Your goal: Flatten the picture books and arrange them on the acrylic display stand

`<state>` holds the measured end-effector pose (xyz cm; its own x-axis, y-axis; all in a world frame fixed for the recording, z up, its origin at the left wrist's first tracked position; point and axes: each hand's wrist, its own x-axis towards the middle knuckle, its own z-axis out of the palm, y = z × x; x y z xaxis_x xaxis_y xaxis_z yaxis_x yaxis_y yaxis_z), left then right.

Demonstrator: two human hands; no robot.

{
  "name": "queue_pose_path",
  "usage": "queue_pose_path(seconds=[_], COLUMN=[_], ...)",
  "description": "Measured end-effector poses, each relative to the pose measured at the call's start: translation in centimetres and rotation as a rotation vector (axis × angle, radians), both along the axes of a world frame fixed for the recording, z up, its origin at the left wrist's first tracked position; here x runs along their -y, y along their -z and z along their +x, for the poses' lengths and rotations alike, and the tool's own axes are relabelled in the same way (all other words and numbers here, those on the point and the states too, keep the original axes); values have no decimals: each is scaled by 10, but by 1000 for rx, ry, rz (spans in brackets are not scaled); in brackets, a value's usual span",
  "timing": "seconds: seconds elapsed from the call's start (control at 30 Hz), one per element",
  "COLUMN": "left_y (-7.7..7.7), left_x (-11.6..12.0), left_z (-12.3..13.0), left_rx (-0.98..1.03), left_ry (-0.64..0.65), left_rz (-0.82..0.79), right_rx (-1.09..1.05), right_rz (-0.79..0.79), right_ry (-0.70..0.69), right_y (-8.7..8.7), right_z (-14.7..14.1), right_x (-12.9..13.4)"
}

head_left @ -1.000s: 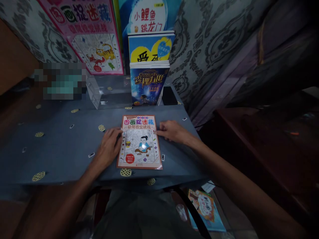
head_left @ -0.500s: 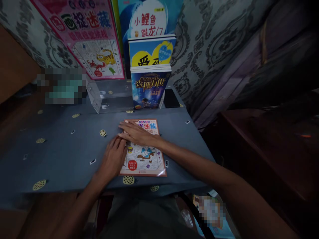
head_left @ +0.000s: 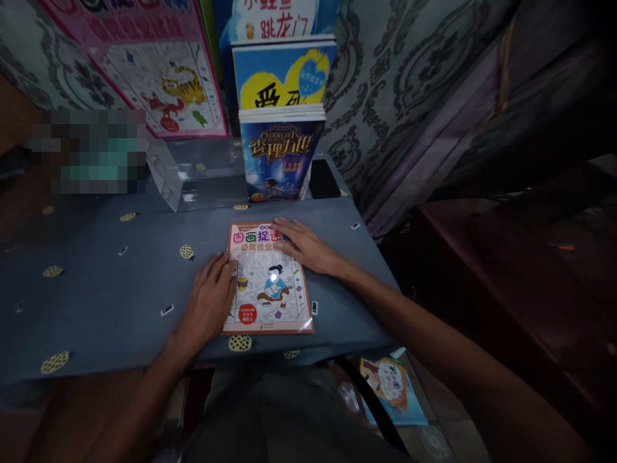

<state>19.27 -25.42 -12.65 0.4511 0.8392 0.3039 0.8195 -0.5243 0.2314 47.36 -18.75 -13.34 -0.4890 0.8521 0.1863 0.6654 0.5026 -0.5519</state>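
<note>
A thin picture book [head_left: 270,289] with an orange border lies flat on the blue-grey tablecloth [head_left: 120,276], its cover facing up. My left hand [head_left: 209,296] rests at the book's left edge, fingers extended, the fingertips on the cover. On the upper right of the cover lies my right hand [head_left: 308,247], its fingers spread flat over part of the title and the palm past the right edge. Neither hand grips anything.
Behind the book stand a dark blue book [head_left: 277,167], a yellow and blue book [head_left: 284,71] and a pink book [head_left: 159,83] in a clear rack [head_left: 168,186]. A black phone [head_left: 324,179] lies beside them. Below right is another book [head_left: 395,389].
My right hand has slid right across the cover, away from my left hand, uncovering more of the title and picture. The camera view has shifted slightly.
</note>
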Motion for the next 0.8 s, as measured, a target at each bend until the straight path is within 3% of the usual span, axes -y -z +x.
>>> queue_pose_path(seconds=[0.17, 0.67, 0.8], left_y=[1, -8, -12], left_x=[-2, -5, -4], left_z=[-1, -4, -4], left_rx=[24, 37, 14], left_ry=[5, 69, 56], left_rz=[-3, -43, -64], right_rx=[-32, 91, 108], right_rz=[-1, 48, 37], right_ry=[88, 160, 134], right_y=[3, 2, 0], right_z=[26, 20, 20], right_x=[8, 18, 32])
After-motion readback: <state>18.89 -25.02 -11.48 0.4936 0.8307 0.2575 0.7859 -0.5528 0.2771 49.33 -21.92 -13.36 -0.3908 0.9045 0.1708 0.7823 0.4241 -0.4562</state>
